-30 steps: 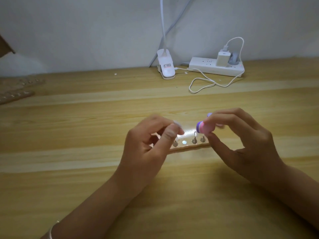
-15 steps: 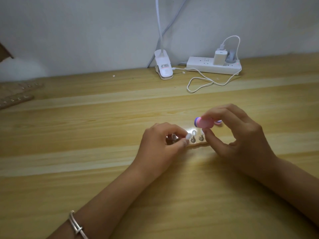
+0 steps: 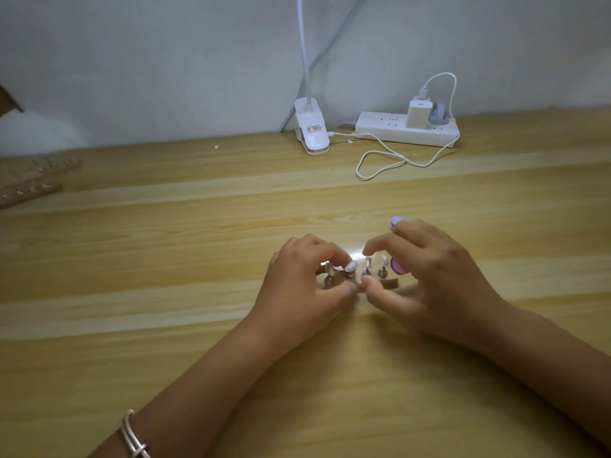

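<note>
A short wooden strip [image 3: 390,283] lies on the table and carries several small metal stands with pale nail tips. My left hand [image 3: 297,292] pinches a white nail tip [image 3: 351,266] between thumb and forefinger, right over one stand. My right hand [image 3: 436,282] is close beside it; its forefinger and thumb reach toward the neighbouring stand, while a small pink bottle with a purple end [image 3: 397,266] sits tucked under its other fingers. A purple round piece [image 3: 396,221] shows just behind those fingers.
A white clip lamp [image 3: 312,133] stands at the back edge by the wall, lighting the strip. A white power strip [image 3: 406,132] with a charger sits to its right, its cable [image 3: 380,160] looping forward. More wooden strips [image 3: 26,190] lie at far left.
Both hands came down onto the strip. The left hand brought the nail tip to a stand. The right hand tucked the pink bottle inward and stretched thumb and forefinger toward the stands.
</note>
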Demonstrator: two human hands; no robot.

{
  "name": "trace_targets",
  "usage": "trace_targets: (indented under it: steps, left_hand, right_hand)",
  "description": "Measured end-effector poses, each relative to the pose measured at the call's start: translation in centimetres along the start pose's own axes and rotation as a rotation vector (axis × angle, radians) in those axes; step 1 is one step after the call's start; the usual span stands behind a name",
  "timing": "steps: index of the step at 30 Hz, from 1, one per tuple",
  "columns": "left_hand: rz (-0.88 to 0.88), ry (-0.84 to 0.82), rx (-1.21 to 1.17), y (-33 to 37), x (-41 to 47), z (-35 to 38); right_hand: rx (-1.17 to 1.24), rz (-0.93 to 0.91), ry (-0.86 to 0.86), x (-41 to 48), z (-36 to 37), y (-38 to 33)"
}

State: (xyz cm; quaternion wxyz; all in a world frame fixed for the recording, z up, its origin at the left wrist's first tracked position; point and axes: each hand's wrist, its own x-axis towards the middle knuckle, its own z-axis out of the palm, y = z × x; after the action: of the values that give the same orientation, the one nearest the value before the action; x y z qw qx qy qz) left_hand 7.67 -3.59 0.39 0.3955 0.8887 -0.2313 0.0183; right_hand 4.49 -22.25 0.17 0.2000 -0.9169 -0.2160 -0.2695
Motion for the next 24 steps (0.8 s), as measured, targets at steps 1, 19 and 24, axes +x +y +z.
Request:
trace_targets:
  steps: [1,19,24]
  left_hand:
    - [-0.001,-0.004,0.001,0.0,0.0,-0.1]
    - [0.282,0.173,-0.223,1.3,-1.6,-0.7]
    - [0.196,0.277,-0.22,0.9,-1.5,-1.0]
  right_hand:
    - [-0.015,-0.004,0.0,0.0,0.1,0.1]
    - [0.443,-0.127,0.08,-0.5,-1.6,-0.2]
    - [0.673,0.034,-0.009,-1.1,-1.5,0.9]
